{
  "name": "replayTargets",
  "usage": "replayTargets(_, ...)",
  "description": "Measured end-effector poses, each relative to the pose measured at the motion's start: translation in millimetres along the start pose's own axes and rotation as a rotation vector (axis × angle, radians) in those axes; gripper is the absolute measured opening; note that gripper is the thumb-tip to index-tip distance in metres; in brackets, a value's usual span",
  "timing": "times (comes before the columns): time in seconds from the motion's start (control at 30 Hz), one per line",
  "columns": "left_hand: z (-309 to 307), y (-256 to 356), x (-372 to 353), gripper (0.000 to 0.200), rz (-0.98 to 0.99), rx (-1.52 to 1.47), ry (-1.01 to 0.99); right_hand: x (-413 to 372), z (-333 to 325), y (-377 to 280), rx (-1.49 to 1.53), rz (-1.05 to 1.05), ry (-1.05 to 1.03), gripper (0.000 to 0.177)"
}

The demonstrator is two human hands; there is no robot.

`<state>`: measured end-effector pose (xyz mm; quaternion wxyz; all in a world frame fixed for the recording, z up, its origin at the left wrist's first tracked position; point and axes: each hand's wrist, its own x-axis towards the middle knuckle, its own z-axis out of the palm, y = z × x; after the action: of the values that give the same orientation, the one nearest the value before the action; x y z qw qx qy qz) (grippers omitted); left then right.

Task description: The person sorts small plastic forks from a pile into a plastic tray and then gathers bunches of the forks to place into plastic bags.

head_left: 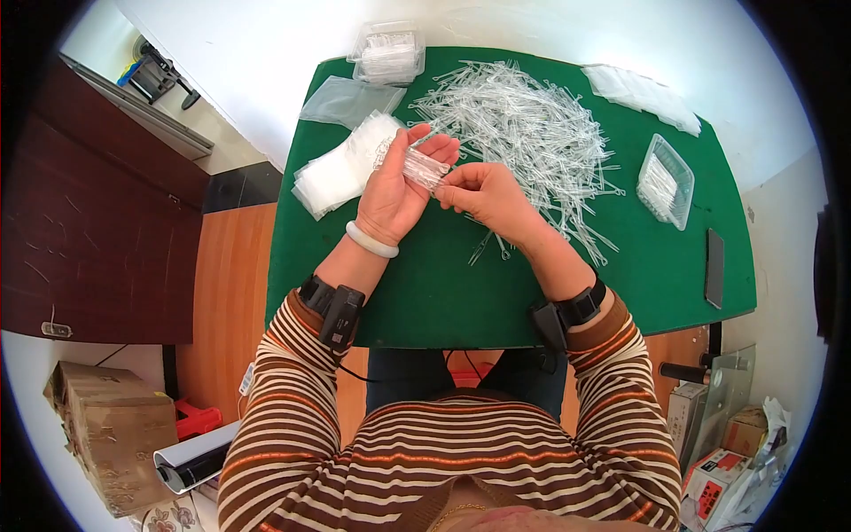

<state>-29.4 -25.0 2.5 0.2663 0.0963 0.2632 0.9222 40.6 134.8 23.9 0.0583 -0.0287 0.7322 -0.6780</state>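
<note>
My left hand (392, 191) is turned palm up, its thumb over a small bundle of clear plastic sticks with looped ends (425, 168). The fingertips of my right hand (486, 196) are pinched together at the bundle's near right end; whether they hold one stick or several is hidden. Behind my hands spreads a large loose heap of the same clear sticks (523, 133). Beneath and left of my left hand lies a fanned stack of translucent plastic bags (332, 177).
The green-covered table (425, 301) also bears a clear tub of sticks (390, 58) at the back left, a flat clear bag (346, 102), white packets (643, 96) at the back right, a clear tray with sticks (665, 182) and a dark phone (714, 269) at the right edge.
</note>
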Motion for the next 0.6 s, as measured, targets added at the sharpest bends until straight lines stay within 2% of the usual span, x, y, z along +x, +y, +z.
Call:
replayTargets(0.3,-3,2,2,0.037,0.024,-0.051,0.019,-4,-30,-14,-0.169,-0.023,-0.009,0.015)
replayTargets(0.4,-5,2,2,0.036,-0.01,-0.073,0.025,-4,-47,-21,-0.015,-0.057,0.234,0.014)
replayTargets(0.5,1,0,-3,0.037,-0.273,0.09,0.047,-1,-54,-22,0.031,-0.114,0.307,0.012)
replayTargets(0.6,8,-1,-6,0.037,-0.399,0.101,0.004,-5,-64,-24,0.025,-0.109,0.309,0.01)
